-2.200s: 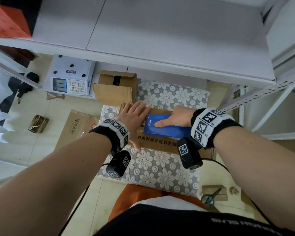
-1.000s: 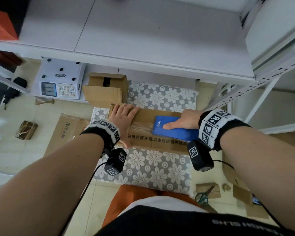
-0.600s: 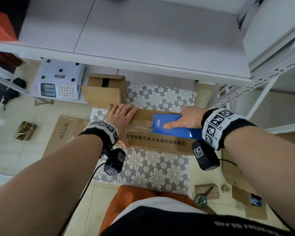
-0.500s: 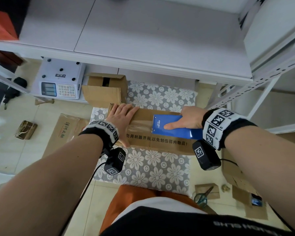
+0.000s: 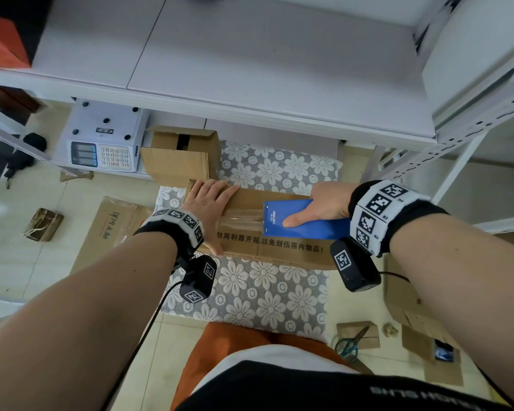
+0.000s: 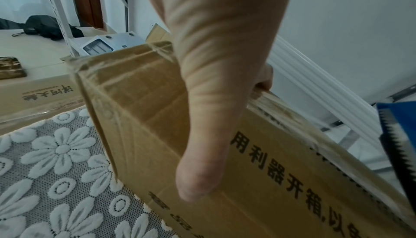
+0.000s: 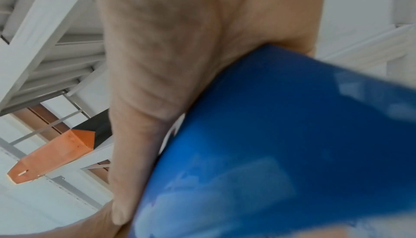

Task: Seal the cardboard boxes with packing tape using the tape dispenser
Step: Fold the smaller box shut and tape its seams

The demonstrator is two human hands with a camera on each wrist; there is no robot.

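A brown cardboard box [image 5: 273,247] with black print lies on a grey flowered mat [image 5: 250,295]. My left hand [image 5: 211,203] presses flat on the box's left end, with the thumb down its front face [image 6: 202,152]. My right hand [image 5: 327,203] grips a blue tape dispenser [image 5: 309,231] on the right half of the box top, thumb laid along it. A strip of clear tape [image 5: 244,222] runs on the top seam between my left hand and the dispenser. The dispenser's toothed blade [image 6: 396,135] shows in the left wrist view. The blue body [image 7: 281,144] fills the right wrist view.
A second cardboard box [image 5: 181,155] with open flaps stands behind, beside a white scale [image 5: 101,140]. A flattened carton [image 5: 113,223] lies on the floor at left. Scissors [image 5: 350,342] and cardboard scraps lie at right. A white shelf [image 5: 250,69] overhangs the far side.
My right hand has slid the dispenser to the right along the box top, leaving a longer strip of tape behind it. My left hand has stayed on the left end.
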